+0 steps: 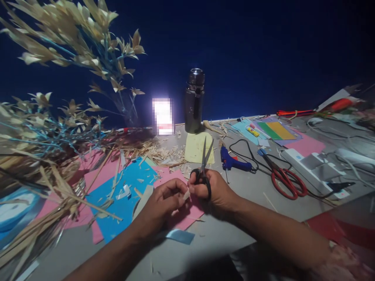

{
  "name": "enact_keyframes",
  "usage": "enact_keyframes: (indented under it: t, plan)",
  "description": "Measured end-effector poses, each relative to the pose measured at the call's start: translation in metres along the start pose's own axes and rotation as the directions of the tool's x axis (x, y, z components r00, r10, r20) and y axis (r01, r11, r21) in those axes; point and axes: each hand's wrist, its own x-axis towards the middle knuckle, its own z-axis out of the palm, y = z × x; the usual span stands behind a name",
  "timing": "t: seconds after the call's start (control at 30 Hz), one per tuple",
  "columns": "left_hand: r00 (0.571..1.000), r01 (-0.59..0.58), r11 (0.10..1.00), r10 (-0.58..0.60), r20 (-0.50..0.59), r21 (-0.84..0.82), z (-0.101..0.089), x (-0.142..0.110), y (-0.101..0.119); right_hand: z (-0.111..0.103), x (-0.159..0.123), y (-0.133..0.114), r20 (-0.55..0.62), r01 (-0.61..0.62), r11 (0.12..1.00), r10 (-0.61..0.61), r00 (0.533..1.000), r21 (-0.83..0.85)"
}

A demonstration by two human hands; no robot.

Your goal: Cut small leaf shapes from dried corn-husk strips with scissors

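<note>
Where hands (166,198) meet, pale scrap (186,194), held scissors (203,166)

The single view looks from the person's head, forward and slightly down, with both forearms entering at the bottom, the hands (187,195) fairly near and the desk (243,216) stretching to a dark blue wall (249,50).

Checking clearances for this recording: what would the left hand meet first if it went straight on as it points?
Probably the fingers of the right hand, which holds the scissors, just past the pale piece the left hand pinches; depth is unclear.
</note>
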Motion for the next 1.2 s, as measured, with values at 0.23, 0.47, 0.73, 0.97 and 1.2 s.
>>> enact_keyframes:
  t: [0.23,0.47,0.73,0.97,1.2]
  plan:
    - [0.994,-0.009,1.000,0.010,-0.109,0.015,0.002,0.003,-0.002,-0.003,0.001,0.000,-0.006,0.003,0.997,-0.002,1.000,0.073]
    - [0.992,-0.010,0.998,0.017,-0.126,0.058,0.003,0.002,0.001,-0.003,-0.002,-0.004,0.040,-0.029,0.998,0.031,0.999,-0.059]
    - [0.997,-0.003,0.988,-0.010,-0.080,-0.155,0.008,0.003,0.000,0.003,0.000,-0.001,-0.001,-0.018,0.996,0.019,1.000,0.086]
    - [0.998,-0.055,0.980,0.057,0.001,-0.191,0.008,0.007,-0.002,0.007,0.001,0.002,0.122,-0.007,0.974,-0.021,0.992,0.225]
    - [0.999,0.022,0.945,-0.005,0.054,-0.325,0.007,0.006,-0.002,0.003,0.005,0.002,0.146,-0.059,0.943,0.011,0.989,0.328]
